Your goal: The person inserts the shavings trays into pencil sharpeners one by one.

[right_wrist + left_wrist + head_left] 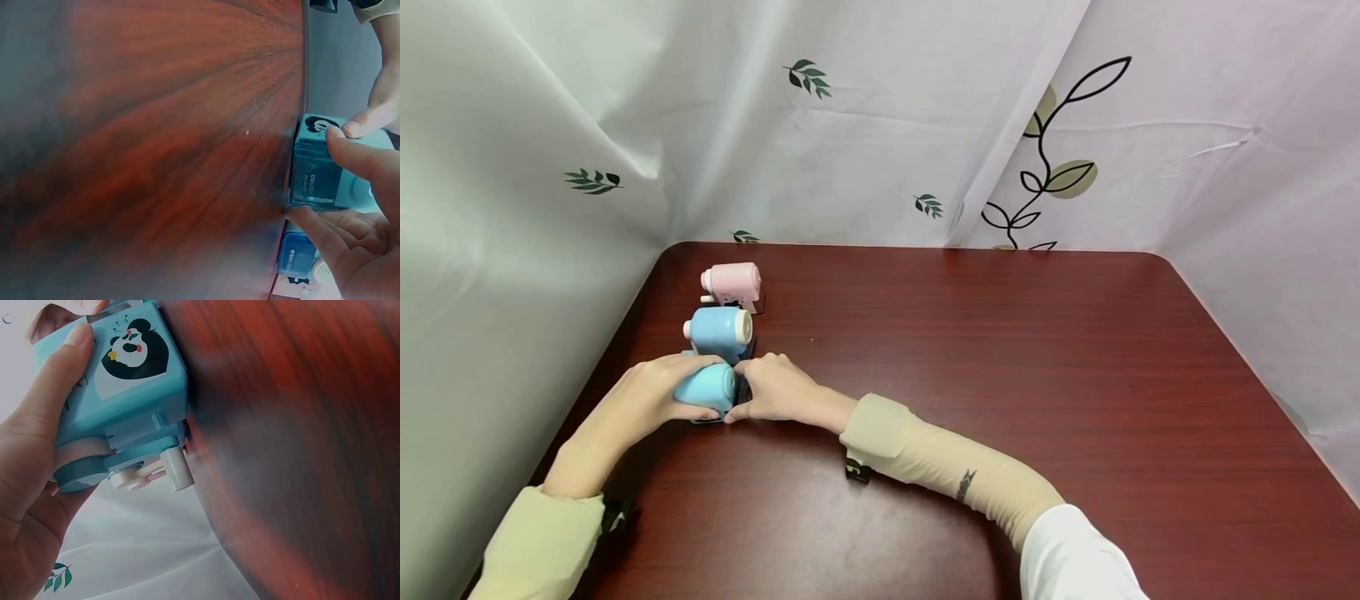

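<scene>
A turquoise crank pencil sharpener (706,387) with a panda picture stands at the left side of the table. My left hand (643,400) grips its body from the left, the thumb along the panda side; the far fingers are mostly hidden. In the left wrist view its white crank handle (178,469) sticks out at the end below the body. My right hand (775,389) holds the opposite end, thumb on the near side and fingers on the far side. In the right wrist view the dark see-through drawer (315,178) lies between that thumb and the fingers.
Right behind stands a blue sharpener (715,329), and farther back a pink sharpener (735,283), forming a row. The reddish-brown table (1000,358) stretches to the right. Patterned white cloth (865,133) hangs along the back and sides.
</scene>
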The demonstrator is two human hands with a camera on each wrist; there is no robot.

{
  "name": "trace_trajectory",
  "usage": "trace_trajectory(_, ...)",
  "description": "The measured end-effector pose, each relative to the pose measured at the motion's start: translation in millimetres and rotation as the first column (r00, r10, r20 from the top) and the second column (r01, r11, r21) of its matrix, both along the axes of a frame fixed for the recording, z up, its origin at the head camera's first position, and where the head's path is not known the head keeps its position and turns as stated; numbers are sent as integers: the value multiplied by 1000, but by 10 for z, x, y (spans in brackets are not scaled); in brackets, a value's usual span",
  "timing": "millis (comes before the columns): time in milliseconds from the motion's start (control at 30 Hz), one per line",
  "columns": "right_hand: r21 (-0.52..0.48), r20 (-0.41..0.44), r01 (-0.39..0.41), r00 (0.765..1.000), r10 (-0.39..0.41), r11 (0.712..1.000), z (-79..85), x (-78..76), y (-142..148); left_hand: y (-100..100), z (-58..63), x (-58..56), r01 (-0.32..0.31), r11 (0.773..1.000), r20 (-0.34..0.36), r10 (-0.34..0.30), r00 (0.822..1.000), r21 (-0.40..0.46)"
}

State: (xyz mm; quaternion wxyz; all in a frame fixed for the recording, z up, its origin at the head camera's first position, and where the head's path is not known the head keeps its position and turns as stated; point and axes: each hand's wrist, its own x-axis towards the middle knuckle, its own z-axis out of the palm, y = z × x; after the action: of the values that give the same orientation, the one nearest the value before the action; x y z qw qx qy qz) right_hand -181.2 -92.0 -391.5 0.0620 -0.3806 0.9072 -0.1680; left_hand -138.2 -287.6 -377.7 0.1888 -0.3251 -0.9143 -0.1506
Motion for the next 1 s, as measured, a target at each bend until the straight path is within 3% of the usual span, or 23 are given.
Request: trace_trajectory(1000,45,-87,-7,996,11,999,0,82,-63,-17,-21,-14,3,1000,-24,-3,1000,11)
